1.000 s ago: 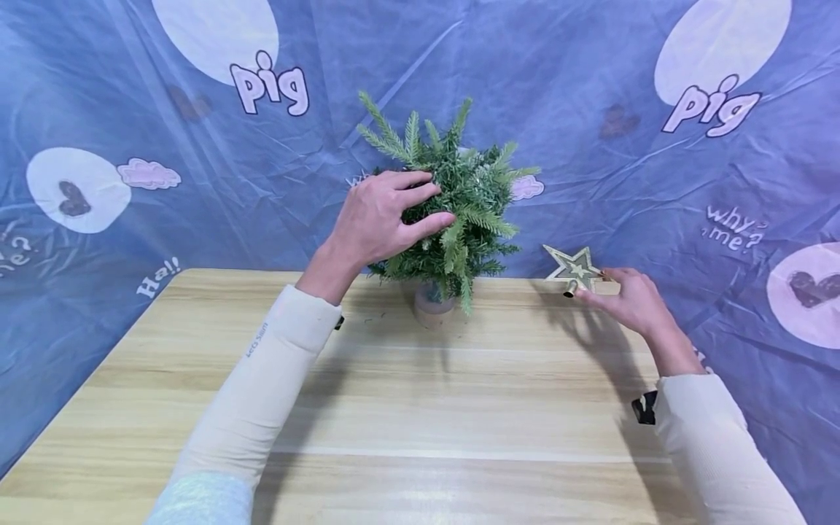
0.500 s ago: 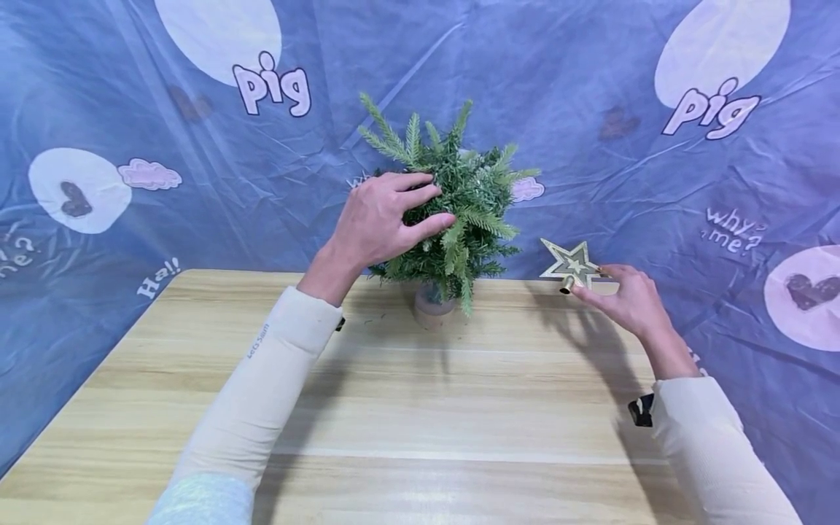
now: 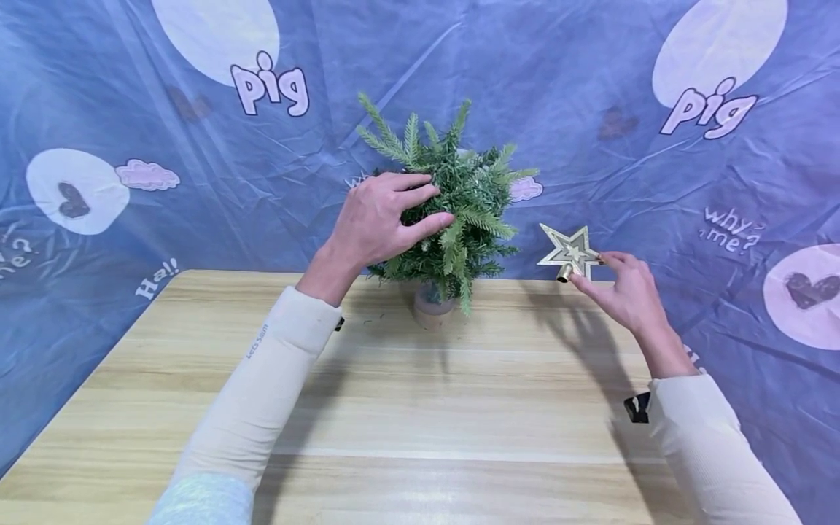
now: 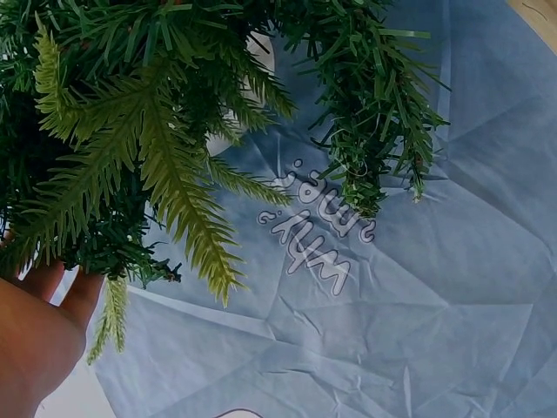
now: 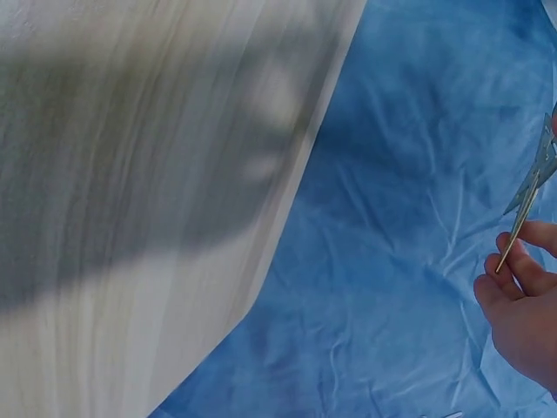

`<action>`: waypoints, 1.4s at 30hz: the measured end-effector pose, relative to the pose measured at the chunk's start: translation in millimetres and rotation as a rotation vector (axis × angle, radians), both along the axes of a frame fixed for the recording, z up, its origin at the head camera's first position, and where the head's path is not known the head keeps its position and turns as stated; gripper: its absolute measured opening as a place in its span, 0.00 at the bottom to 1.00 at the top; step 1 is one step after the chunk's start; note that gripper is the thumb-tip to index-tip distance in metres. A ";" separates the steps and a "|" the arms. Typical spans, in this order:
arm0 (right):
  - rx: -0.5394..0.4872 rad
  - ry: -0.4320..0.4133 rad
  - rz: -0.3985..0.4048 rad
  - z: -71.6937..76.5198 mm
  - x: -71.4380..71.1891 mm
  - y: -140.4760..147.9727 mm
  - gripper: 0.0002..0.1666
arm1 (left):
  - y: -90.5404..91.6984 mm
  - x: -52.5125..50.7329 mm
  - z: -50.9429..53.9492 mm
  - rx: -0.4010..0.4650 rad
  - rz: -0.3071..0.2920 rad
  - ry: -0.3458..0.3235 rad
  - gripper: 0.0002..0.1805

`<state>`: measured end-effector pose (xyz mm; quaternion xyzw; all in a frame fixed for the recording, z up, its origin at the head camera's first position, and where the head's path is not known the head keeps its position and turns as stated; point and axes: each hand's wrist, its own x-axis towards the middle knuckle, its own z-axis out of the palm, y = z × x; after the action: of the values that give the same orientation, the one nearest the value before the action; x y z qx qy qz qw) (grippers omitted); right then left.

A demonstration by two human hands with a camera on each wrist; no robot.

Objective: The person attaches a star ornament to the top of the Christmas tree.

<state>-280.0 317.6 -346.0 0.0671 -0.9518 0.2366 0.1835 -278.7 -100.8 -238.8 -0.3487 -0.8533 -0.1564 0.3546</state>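
Observation:
A small artificial Christmas tree [image 3: 475, 189] stands in a pale round base [image 3: 433, 310] near the table's far edge. My left hand [image 3: 377, 215] rests against its left side, fingers spread and fairly straight among the needles. In the left wrist view, that hand [image 4: 39, 335] is partly covered by green branches [image 4: 113, 157]. Off to the right, my right hand [image 3: 626, 295] pinches a gold star tree topper [image 3: 571, 251] by its edge, above the table's far edge and apart from the tree. The topper's short hollow tube [image 3: 564, 274] points down toward me. The right wrist view catches the star [image 5: 522, 209] edge-on.
The light wood table [image 3: 420, 415] ends just behind the tree. A wrinkled blue printed cloth [image 3: 571, 87] hangs behind and at both sides. A black wrist-worn piece [image 3: 636, 408] sits under the right sleeve.
The right hand has lifted the star topper slightly and brought it a little to the left, toward the tree. The left hand and the tree have stayed in place.

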 end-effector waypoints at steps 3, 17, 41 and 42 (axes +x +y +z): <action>0.002 0.025 0.007 2.2 -0.9 -3.7 0.48 | -0.8 -0.1 0.0 0.003 0.000 0.002 0.29; -0.026 0.080 0.033 7.9 0.2 -13.5 0.46 | 1.3 -0.7 0.5 0.001 -0.007 0.006 0.30; -0.093 0.386 0.021 41.7 10.3 -36.8 0.41 | -0.1 -1.0 -2.4 0.033 -0.020 0.004 0.29; -0.096 0.397 0.022 44.3 10.5 -38.3 0.40 | 0.3 -1.0 -2.3 0.035 -0.020 0.004 0.29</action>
<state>-269.6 279.3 -301.7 0.1140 -0.8838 0.2658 0.3677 -279.7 -100.5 -241.1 -0.3511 -0.8463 -0.1744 0.3607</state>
